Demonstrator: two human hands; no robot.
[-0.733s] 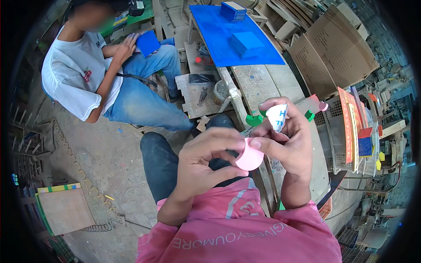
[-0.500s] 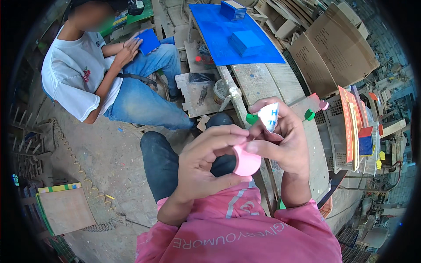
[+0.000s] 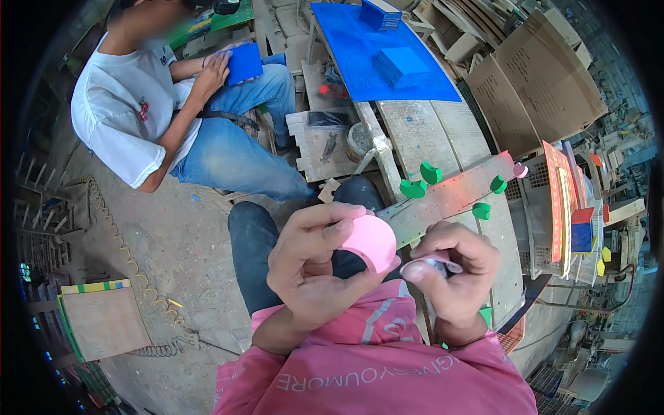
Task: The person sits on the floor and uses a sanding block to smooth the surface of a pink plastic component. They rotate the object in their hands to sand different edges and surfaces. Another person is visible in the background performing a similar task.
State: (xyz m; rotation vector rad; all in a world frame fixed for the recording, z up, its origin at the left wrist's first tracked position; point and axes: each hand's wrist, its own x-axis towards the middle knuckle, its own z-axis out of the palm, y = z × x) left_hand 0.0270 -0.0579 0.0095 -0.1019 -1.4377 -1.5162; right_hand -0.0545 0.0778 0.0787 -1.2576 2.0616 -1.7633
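Note:
My left hand (image 3: 304, 266) is closed on a pink crescent-shaped piece (image 3: 375, 241), pinching it by its edge with the broad face turned up. Just to its right, my right hand (image 3: 462, 277) grips a small folded sheet that looks like sandpaper (image 3: 448, 265), pale with a printed back. The sheet is apart from the pink piece. Beyond my hands, several green crescent pieces (image 3: 413, 189) stand along a long flat strip (image 3: 453, 197) on the wooden bench (image 3: 443, 131). Another small pink piece (image 3: 519, 170) sits by the strip's far end.
At the far left a seated person (image 3: 124, 117) holds a blue board (image 3: 244, 63). Blue stacks (image 3: 401, 67) rest on a blue sheet (image 3: 353, 76). To the right are a cardboard box (image 3: 546, 83) and a rack of coloured boards (image 3: 553, 200). A coiled hose (image 3: 142, 283) lies on the floor.
My hands have come apart and lowered. The right hand has drawn the folded sandpaper away from the pink piece, which is now tilted face up. More of the green pieces shows.

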